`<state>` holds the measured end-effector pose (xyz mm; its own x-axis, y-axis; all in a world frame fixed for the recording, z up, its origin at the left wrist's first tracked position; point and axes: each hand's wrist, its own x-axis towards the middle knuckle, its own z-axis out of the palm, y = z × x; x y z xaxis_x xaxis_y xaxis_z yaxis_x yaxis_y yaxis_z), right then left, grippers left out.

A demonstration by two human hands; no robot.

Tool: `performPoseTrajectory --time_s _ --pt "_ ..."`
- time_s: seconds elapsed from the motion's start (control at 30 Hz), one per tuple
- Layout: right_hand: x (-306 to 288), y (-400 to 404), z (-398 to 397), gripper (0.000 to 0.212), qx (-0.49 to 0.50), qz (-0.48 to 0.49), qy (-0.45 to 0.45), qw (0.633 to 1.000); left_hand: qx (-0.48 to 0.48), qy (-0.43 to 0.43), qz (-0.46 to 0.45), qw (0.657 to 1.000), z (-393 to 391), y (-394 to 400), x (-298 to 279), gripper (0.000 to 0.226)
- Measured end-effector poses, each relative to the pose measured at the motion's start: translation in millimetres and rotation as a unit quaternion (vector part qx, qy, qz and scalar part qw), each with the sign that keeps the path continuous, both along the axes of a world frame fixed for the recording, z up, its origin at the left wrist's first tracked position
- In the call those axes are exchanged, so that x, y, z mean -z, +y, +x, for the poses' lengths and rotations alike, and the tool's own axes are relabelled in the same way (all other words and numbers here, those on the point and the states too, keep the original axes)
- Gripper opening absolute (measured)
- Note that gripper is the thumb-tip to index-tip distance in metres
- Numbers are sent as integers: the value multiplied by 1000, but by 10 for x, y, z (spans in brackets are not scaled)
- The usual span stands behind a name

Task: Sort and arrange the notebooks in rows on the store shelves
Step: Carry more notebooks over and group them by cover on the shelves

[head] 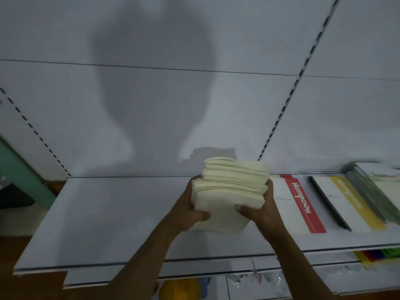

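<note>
A thick stack of cream notebooks [229,191] stands on edge over the white shelf [108,217], page edges facing me. My left hand [188,211] grips the stack's left side, thumb on the near face. My right hand [263,210] grips the right side, thumb across the near face too. To the right, a white notebook with a red "Notebook" band [303,204] lies flat on the shelf, then one with a yellow band [350,200] and a blurred pile of notebooks [381,187].
A slotted upright [287,96] splits the white back panel. Lower shelves [292,273] hold coloured items, among them a yellow object [179,289]. A green post [23,169] stands at the far left.
</note>
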<state>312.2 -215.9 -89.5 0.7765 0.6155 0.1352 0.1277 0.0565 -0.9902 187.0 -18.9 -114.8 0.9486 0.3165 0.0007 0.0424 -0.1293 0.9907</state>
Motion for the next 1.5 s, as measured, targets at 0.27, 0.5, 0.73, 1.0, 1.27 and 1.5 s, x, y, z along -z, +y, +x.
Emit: performPoseTrajectory --time_s 0.27,0.5,0.73,1.0,1.27,1.5 --pt "237 0 -273 106 -60 -22 71 995 57 -26 -19 998 -171 -4 71 112" --pt "280 -16 -303 80 -55 -33 92 994 9 -43 15 999 -180 -163 35 119" --pt "187 -35 -267 116 -36 -32 52 998 48 -32 67 996 -231 -23 -76 124" --pt "156 50 -251 95 -38 -4 75 996 44 -36 -11 998 -166 -117 -185 112" --pt "171 67 -241 101 -22 8 77 997 25 -18 -22 999 -166 -184 -117 120" --pt "100 56 -280 97 -35 -2 86 996 51 9 -2 999 -155 -90 -97 122"
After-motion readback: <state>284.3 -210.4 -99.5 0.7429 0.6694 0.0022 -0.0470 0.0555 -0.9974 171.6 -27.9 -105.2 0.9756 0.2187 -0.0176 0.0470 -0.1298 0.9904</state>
